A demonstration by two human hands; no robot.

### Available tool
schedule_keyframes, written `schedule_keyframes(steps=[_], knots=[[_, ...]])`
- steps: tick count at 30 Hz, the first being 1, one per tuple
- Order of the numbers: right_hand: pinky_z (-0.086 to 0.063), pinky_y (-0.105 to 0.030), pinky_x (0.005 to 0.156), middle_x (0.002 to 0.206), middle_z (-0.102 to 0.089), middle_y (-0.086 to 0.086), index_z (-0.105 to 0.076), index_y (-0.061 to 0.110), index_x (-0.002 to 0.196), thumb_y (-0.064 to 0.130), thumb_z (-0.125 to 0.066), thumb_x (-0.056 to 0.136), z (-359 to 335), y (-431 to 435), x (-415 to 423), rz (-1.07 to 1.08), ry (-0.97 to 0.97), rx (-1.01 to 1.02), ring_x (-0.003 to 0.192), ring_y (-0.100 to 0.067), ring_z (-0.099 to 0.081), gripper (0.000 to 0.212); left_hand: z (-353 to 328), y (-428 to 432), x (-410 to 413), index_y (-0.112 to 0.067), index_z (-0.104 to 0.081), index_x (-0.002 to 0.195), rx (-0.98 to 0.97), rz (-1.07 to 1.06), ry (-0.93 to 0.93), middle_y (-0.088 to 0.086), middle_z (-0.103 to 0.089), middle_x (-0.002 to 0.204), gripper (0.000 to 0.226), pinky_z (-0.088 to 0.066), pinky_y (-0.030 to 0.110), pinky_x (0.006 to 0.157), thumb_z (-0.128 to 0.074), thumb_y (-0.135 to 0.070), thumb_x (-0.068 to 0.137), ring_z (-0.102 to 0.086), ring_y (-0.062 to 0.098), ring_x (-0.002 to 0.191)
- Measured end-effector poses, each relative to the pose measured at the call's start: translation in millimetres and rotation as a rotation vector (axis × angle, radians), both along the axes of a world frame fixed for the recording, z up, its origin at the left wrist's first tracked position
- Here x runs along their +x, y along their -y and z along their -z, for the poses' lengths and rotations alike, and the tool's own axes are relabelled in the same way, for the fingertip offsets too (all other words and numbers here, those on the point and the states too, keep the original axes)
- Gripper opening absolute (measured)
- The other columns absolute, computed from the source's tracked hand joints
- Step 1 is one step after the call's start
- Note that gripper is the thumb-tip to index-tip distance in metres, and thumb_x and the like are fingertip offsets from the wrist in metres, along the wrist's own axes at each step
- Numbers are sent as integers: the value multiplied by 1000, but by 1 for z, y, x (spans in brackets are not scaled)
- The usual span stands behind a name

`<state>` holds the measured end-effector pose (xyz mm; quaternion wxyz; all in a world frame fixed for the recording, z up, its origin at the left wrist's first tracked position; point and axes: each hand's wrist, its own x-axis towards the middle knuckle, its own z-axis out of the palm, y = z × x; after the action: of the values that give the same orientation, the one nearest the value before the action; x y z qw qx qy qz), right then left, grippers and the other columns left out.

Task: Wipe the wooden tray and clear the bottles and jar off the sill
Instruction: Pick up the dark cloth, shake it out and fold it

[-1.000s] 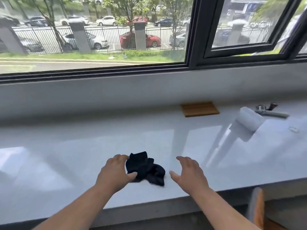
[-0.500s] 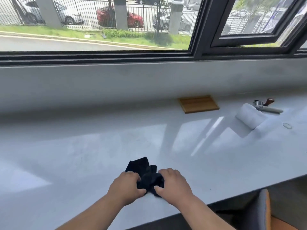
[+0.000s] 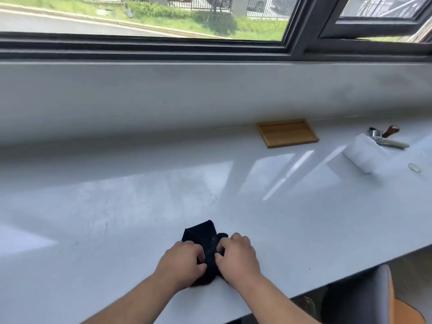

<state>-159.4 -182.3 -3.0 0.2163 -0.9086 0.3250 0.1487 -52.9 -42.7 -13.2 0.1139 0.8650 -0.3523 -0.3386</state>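
Daylight from the wide window (image 3: 140,17) falls across the long white sill (image 3: 117,206), which runs like a desk from left to right in front of me and reaches back to a low white wall under the dark frame. Most of it is bare, so I judge there is plenty of open room to slide a cloth about or to carry something across. Its front edge cuts diagonally toward my right, and a chair back (image 3: 364,298) with an orange edge stands just below that edge, so anything pushed too far forward on that side could drop there.

Well away from me, against the back wall, lies the wooden tray (image 3: 287,133), flat, empty, and apart from everything else. It looks like a long reach from where I am. Further right are a white roll (image 3: 361,152), lying on its side, and behind it a small metal tool with a brown handle (image 3: 385,136). I see no bottles or jar in this view.

Close to the front edge, my left hand (image 3: 181,265) and right hand (image 3: 238,257) are side by side on a black cloth (image 3: 201,232), fingers curled down and pinching its folds between them. I take it I am bunching the cloth into a pad so it wipes cleanly; the tray itself is not yet touched.
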Motion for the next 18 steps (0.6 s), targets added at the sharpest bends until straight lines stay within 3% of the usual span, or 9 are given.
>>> schedule_keyframes(steps=[3,7,11,15,18], knots=[[-50,-31,82,104,-61,6,-66,26,91,28,-55,86,-11,3,17,86,61,143,103,-18,-52,12,-11,1,10,-39,-59,86,-15,-22,-70,-18,-61,96,4,-45,22,70,-62,-42,85,-57,5,89],[-41,-26,63,76,-57,12,-54,28,81,29,-51,90,-46,18,41,253,185,607,66,-9,-48,10,-38,-2,29,-39,-58,89,-105,-235,-216,-19,-69,92,23,-52,24,62,-66,-47,68,-65,3,80],[-44,-40,77,78,-54,1,-53,25,79,30,-45,90,-101,43,62,217,257,873,76,-20,-51,14,-77,-3,50,-50,-52,121,-208,-370,-297,-29,-61,123,67,-57,18,66,-81,-57,61,-65,-8,98],[-46,-37,72,68,-55,5,-50,23,73,19,-41,94,-157,63,83,164,396,1091,66,-18,-55,24,-113,4,68,-54,-41,141,-250,-433,-164,-31,-50,137,99,-58,19,73,-85,-70,54,-56,-12,111],[-51,-39,69,88,-66,-14,-58,12,83,21,-41,96,-188,78,95,206,513,1310,81,-31,-63,24,-128,3,79,-46,-34,153,-309,-563,-181,-21,-47,146,121,-56,22,78,-89,-74,49,-57,-10,112]])
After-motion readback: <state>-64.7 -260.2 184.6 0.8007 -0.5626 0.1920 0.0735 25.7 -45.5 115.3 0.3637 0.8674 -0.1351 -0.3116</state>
